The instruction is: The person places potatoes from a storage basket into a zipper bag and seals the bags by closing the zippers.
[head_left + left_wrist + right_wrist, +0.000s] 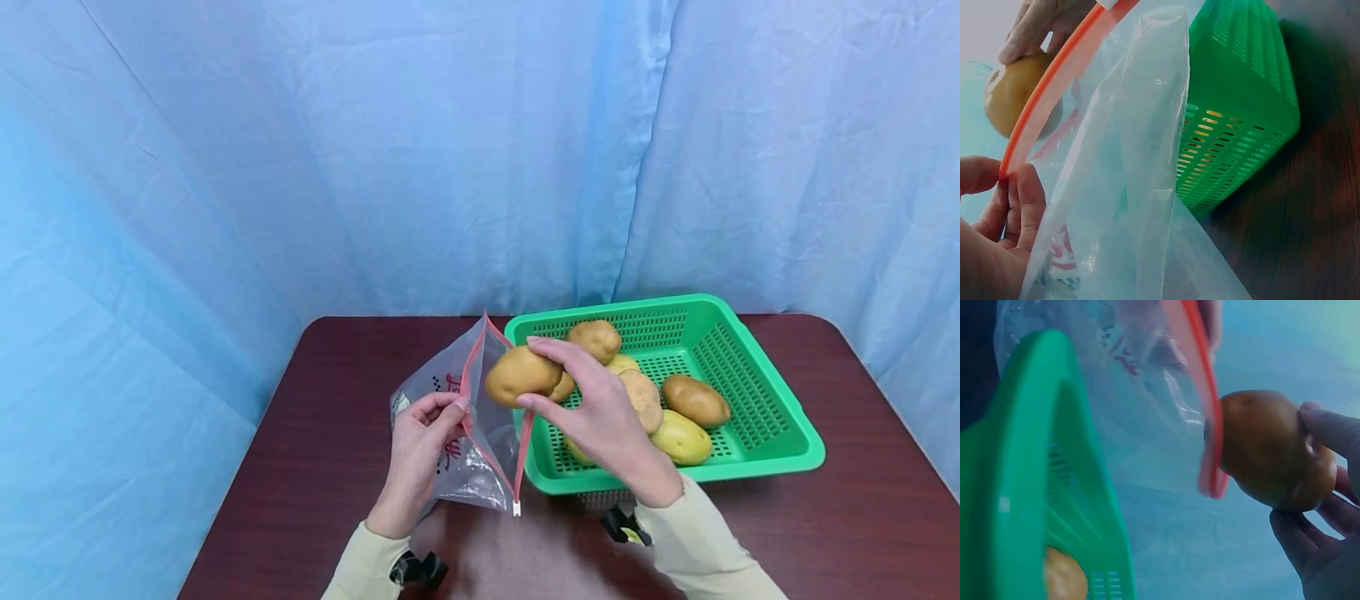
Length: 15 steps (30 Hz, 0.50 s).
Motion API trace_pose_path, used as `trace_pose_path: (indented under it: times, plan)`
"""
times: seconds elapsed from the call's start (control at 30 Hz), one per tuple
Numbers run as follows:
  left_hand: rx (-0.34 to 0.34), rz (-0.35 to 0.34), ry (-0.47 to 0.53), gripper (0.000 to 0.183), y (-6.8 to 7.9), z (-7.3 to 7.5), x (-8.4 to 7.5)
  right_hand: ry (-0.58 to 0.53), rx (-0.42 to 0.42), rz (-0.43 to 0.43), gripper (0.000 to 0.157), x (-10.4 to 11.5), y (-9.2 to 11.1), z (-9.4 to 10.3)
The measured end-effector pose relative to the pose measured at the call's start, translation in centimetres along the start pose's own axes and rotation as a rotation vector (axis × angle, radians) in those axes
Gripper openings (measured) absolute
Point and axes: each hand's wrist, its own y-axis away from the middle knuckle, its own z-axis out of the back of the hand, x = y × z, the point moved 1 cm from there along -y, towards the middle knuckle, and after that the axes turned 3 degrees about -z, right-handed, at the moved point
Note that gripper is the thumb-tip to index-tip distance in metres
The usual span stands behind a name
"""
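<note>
Holding potato (pixel 517 377) in right hand (pixel 600 408), thumb and fingers pinching it from opposite sides; it sits at parted mouth of plastic bag (pixel 480 477), near left end of green basket (pixel 765 466). Whether it touches red rim (pixel 523 446), I can't tell. Left hand (pixel 422 446) pinches that rim. I judge potato firm, fairly hefty, smooth enough to slip; I'd grip round thick middle. Bag looks light, limp; I'd hold stiffer rim, not film.

The left hand (pixel 420 447) is pinching a clear red-edged plastic bag (pixel 476 467); the right hand (pixel 602 417) is holding an oval brown potato (pixel 517 377).
</note>
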Motion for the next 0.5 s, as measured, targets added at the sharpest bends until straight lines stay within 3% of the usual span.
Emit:
trace_pose_path:
  times: [0.33, 0.5]
  plan:
    - [-0.021, -0.012, 0.031, 0.014, -0.1, 0.0, 0.0, 0.104, 0.006, 0.131, 0.058, -0.6, 0.7, -2.3]
    - [-0.051, -0.018, 0.034, 0.016, -0.3, 0.2, -0.2, 0.174, 0.016, 0.164, 0.06, -0.7, 0.8, -3.4]
